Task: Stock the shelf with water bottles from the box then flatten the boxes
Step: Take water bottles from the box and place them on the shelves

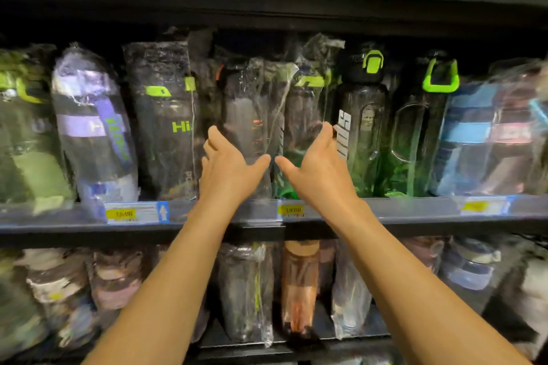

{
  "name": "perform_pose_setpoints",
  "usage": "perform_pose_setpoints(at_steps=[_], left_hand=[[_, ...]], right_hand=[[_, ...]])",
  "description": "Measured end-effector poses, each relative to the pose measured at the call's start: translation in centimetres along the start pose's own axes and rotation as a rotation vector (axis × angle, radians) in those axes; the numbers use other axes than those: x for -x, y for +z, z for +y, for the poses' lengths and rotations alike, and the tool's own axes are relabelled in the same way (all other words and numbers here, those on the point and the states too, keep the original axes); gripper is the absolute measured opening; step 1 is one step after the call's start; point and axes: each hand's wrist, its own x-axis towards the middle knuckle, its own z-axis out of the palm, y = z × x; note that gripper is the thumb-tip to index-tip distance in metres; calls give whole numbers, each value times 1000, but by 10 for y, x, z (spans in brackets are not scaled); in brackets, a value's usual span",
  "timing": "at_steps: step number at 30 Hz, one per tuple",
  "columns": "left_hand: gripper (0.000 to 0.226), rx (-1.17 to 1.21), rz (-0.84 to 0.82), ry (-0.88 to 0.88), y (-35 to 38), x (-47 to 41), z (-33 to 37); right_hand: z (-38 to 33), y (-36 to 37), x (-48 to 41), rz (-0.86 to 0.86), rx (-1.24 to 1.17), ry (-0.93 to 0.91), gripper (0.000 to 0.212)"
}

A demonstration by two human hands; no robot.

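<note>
Currently, both hands are reaching to the front edge of the middle shelf point(415, 209). The left hand point(228, 166) and the right hand point(318, 169) are flanking one wrapped bottle point(252, 109), which is standing upright in the row at the centre of that edge.

Hand state: the fingers of both hands are lying straight along the bottle's sides. The thumbs are pointing inward across its front, with the tips nearly meeting. Neither hand is curling round it. The left hand is touching the film. Whether the right fingers are touching this bottle or its right neighbour cannot be told.

Markings:
- The bottle is dark, is sealed in clear film and is showing orange marks too small to read.
- The dark bottle point(166, 127) just to its left is showing green letters "Hi"; the film seam is cutting off the rest.
- The purple bottle point(92, 127) further left is carrying blurred writing.
- The black bottle point(363, 115) to the right, with a green cap latch, is showing white block lettering that is not legible.
- The price tags point(292, 210) on the front edge are showing yellow patches with blurred digits.

More wrapped bottles are standing on the lower shelf point(355, 341).
</note>
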Motion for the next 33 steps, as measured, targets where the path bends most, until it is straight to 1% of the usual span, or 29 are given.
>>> perform_pose_setpoints(at_steps=[3,6,11,15,19,25,33], left_hand=[[120,-25,29,-16,3,-7,0],[113,-55,69,8,7,-8,-1],[107,-115,114,43,7,-8,-2],[102,-128,124,67,2,-5,-7],[102,-140,125,86,-7,0,-11],[106,-102,90,100,-17,5,-14],[105,-70,40,121,-23,5,-16]], right_hand=[[0,5,-4,11,36,-21,113],[-2,8,-4,28,92,-34,115],[-5,10,-1,41,115,-19,111],[-8,9,2,58,102,-22,101],[-9,7,6,87,76,-48,80],[-13,3,14,125,76,-57,76],[-15,-4,19,120,85,-71,66]])
